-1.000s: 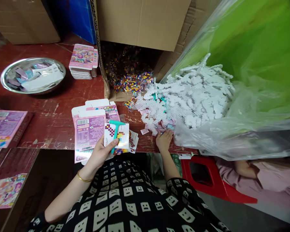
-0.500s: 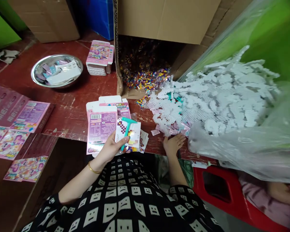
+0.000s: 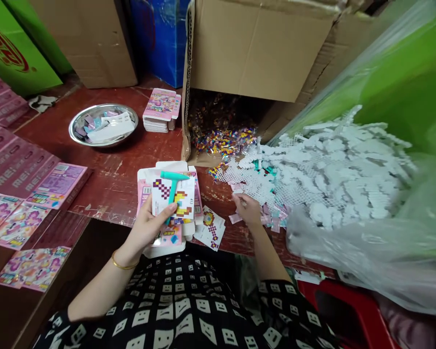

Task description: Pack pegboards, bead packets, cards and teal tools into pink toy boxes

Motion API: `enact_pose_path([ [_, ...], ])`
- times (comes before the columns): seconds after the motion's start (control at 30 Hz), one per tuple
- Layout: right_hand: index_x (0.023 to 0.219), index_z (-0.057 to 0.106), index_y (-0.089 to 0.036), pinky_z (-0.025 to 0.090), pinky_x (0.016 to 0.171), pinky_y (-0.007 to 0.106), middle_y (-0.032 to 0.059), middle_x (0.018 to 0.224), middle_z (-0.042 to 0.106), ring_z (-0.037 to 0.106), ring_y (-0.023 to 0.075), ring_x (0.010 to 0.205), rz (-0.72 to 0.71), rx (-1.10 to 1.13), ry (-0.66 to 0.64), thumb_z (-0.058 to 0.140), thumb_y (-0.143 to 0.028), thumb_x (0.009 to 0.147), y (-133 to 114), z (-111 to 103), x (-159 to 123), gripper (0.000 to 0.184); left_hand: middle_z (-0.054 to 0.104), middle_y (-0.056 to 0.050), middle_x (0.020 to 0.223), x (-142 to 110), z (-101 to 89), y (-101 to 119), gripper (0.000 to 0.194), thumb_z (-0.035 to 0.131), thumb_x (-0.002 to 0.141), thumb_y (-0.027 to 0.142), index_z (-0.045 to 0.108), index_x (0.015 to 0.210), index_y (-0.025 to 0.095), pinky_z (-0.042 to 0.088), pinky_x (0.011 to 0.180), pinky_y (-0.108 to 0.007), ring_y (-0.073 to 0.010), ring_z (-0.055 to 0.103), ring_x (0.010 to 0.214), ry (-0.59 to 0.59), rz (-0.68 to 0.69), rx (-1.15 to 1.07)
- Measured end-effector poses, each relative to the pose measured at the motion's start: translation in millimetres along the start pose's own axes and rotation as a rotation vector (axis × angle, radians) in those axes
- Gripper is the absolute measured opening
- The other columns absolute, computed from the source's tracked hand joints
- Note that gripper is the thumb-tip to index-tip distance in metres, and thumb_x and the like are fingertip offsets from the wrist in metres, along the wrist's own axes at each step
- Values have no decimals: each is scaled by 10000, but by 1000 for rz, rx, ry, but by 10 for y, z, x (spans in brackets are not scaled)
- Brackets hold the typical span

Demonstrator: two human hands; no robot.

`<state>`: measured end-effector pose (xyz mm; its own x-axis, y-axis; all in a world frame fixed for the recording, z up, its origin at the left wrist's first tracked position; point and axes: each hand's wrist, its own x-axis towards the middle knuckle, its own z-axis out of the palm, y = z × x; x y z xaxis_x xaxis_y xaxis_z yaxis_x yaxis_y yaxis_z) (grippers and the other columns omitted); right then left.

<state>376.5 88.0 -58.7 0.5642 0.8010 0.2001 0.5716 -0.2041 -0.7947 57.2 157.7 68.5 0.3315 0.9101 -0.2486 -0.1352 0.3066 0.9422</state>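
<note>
My left hand (image 3: 150,227) grips a white instruction card (image 3: 188,209) printed with pixel patterns. The thumb presses a teal T-shaped plastic tool (image 3: 175,176) against its face, and colourful beads peek out beneath the lower edge. Under that hand lie flat pink printed boxes (image 3: 198,188). My right hand (image 3: 247,210) is over the table beside small pink packets (image 3: 275,219) and white mesh pieces (image 3: 252,180). Its fingers are curled together; whatever they pinch, if anything, is hidden. Between the hands rest more pattern cards (image 3: 211,228).
A cardboard box (image 3: 254,53) with bags of coloured beads (image 3: 227,140) stands at the back. White plastic pieces (image 3: 341,169) heap up in a clear bag at right. A metal bowl (image 3: 74,131) and stacked pink boxes (image 3: 162,107) sit left of centre.
My left hand has moved left with the card and teal tool. My right hand has shifted slightly left, and its spread fingers have curled in. The camera view has shifted too.
</note>
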Motion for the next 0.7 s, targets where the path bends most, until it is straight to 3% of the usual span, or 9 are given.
enact_pose_path([
  [0.07, 823, 682, -183, 565, 751, 380, 97, 756, 721, 684, 226, 697, 40, 7, 3, 551, -536, 843, -1, 158, 470, 377, 748, -78, 1092, 74, -67, -23, 574, 867, 705, 393, 612, 1170, 175, 604, 805, -286, -198, 725, 905, 10, -40, -23],
  [0.17, 832, 679, -150, 551, 704, 386, 125, 749, 712, 667, 237, 682, 81, -14, 58, 535, -499, 847, -15, 360, 1145, 378, 745, -92, 1093, 159, -154, -139, 583, 871, 699, 399, 606, 1162, 165, 604, 826, -318, -212, 727, 907, 9, -124, -71],
  [0.3, 678, 655, -168, 530, 691, 382, 96, 637, 673, 646, 242, 644, 69, -27, -12, 625, -498, 792, -193, 686, 1634, 351, 747, -86, 1067, 188, -212, -264, 583, 870, 695, 409, 602, 1150, 163, 600, 799, -317, -213, 724, 898, 35, -144, -61],
  [0.4, 801, 695, -173, 532, 750, 356, 77, 738, 709, 668, 227, 725, 15, 8, -83, 668, -542, 775, -376, 995, 1685, 371, 745, -87, 1084, 194, -206, -287, 577, 853, 714, 414, 598, 1166, 162, 589, 825, -319, -214, 719, 922, 32, -119, -39],
  [0.53, 1039, 685, -150, 541, 778, 381, 90, 855, 722, 671, 232, 768, 20, 67, -135, 739, -608, 694, -543, 1287, 1615, 576, 735, -92, 1131, 225, -180, -312, 538, 814, 759, 414, 592, 1185, 172, 570, 894, -347, -231, 711, 986, 12, -35, -9],
  [0.7, 970, 689, -136, 555, 759, 389, 120, 856, 723, 677, 230, 759, 13, 188, -171, 593, -713, 785, -772, 1224, 1338, 613, 744, -78, 1073, 235, -193, -359, 485, 802, 766, 422, 617, 1148, 187, 577, 837, -350, -236, 715, 933, -18, -16, 25],
])
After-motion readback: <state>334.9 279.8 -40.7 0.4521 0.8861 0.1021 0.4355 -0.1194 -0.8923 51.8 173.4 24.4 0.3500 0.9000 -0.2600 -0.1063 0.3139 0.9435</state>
